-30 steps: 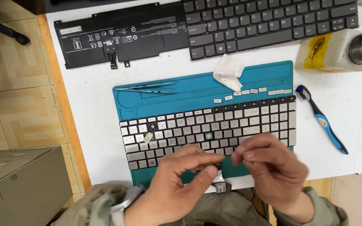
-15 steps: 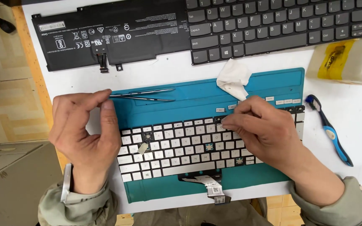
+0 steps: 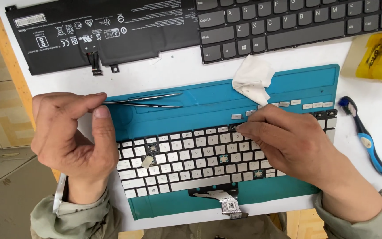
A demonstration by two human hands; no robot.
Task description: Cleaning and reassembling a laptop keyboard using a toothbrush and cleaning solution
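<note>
While two hands (image 3: 74, 132) (image 3: 288, 141) touch one silver keyboard (image 3: 191, 159), one tweezers (image 3: 144, 102) lies nearby.

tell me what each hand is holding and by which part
The left hand pinches the rear end of the thin metal tweezers. The right hand holds nothing clearly; its fingertips press the top row of the white laptop keyboard.

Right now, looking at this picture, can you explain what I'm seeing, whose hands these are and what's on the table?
This is one view from a camera worn on a person's head, looking down at their own bare hands. The left hand grips thin metal tweezers. The right hand presses its fingertips on the top row of a silver laptop keyboard lying on a teal work mat. Around it: a flat black battery, a dark grey keyboard, a crumpled white tissue, loose keycaps and a blue toothbrush.
</note>
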